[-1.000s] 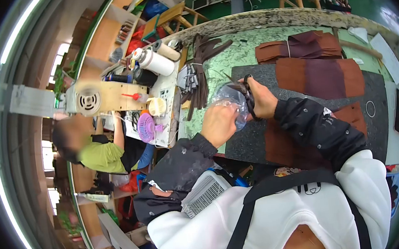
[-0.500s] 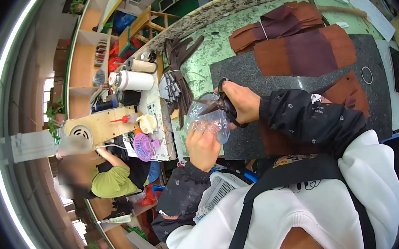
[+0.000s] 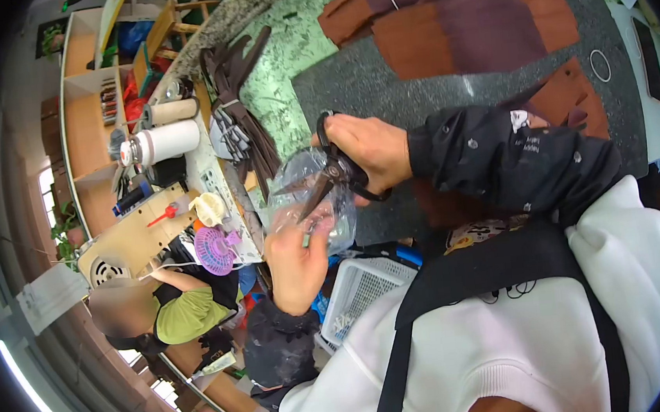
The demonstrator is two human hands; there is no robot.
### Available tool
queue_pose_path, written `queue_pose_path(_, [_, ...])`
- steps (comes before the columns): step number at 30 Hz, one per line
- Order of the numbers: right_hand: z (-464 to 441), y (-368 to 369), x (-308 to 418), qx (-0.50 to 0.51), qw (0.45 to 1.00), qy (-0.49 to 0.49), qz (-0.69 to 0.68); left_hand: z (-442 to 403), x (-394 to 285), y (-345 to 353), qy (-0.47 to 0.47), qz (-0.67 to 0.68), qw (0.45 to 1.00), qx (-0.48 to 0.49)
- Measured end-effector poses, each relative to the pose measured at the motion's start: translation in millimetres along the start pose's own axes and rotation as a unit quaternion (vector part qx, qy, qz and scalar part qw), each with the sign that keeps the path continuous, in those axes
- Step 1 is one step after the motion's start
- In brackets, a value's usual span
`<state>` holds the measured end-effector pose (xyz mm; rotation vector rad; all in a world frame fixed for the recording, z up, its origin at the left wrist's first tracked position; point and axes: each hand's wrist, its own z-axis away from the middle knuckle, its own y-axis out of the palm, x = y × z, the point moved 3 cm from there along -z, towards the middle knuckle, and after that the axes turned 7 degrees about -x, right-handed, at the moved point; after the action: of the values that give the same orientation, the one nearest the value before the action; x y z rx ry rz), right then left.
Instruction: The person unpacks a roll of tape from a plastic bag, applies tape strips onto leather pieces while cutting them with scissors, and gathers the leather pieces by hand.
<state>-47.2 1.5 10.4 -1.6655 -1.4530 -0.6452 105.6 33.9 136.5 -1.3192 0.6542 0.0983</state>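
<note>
My right hand (image 3: 372, 153) grips black-handled scissors (image 3: 333, 172), whose parted blades point left over a clear plastic bag (image 3: 335, 221). Below the blades, my left hand (image 3: 297, 260) is closed on the bag, its fingertips partly seen through the film. A dark grey mat (image 3: 351, 82) lies beyond the hands. On it is a brown and purple panel (image 3: 479, 30), and more brown pieces (image 3: 568, 103) are near my right sleeve. A bundle of dark strips (image 3: 247, 107) rests on the green table to the left of the mat.
A grey basket (image 3: 365, 289) is below my left hand. Left of the table stand a white bottle (image 3: 167, 142), a purple fan (image 3: 214, 250) and a sewing machine (image 3: 140, 230), with a person in a green top (image 3: 190, 316) beside it. A phone (image 3: 648, 60) lies at the right.
The view has turned and the table contents sit differently in it. The scissor blades have parted wider and now show clearly across the bag. My left hand has shifted below them, still holding the bag.
</note>
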Motion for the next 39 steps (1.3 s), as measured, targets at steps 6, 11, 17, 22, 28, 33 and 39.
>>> queue_pose_path(6, [0.3,0.1,0.1,-0.009,1.0,-0.003,-0.016,-11.7,-17.0,14.3,0.04,-0.145,0.987,0.062])
queue_pose_path(11, [3.5,2.8,3.5,-0.018,1.0,-0.01,0.014,-6.8,-25.8,13.7,0.076,-0.168,0.983,0.021])
queue_pose_path(17, [4.6,3.6,4.4,-0.037,0.999,-0.019,0.013,-4.7,-23.5,1.6,0.081,-0.124,0.988,0.038])
queue_pose_path(22, [4.4,1.9,0.5,-0.052,0.999,-0.008,0.0,27.6,-59.2,-88.4,-0.079,0.037,0.996,-0.011])
queue_pose_path(28, [-35.8,-19.4,-18.2,-0.096,0.995,-0.026,-0.007,85.6,-30.6,-65.0,-0.074,-0.015,0.985,-0.156])
queue_pose_path(33, [-77.4,-58.4,-0.2,-0.167,0.985,0.023,-0.021,47.9,43.3,104.7,0.079,0.006,0.988,-0.134])
queue_pose_path(39, [-70.6,-54.5,19.2,-0.12,0.991,0.005,-0.058,-20.3,11.9,50.0,-0.05,0.219,0.938,-0.264])
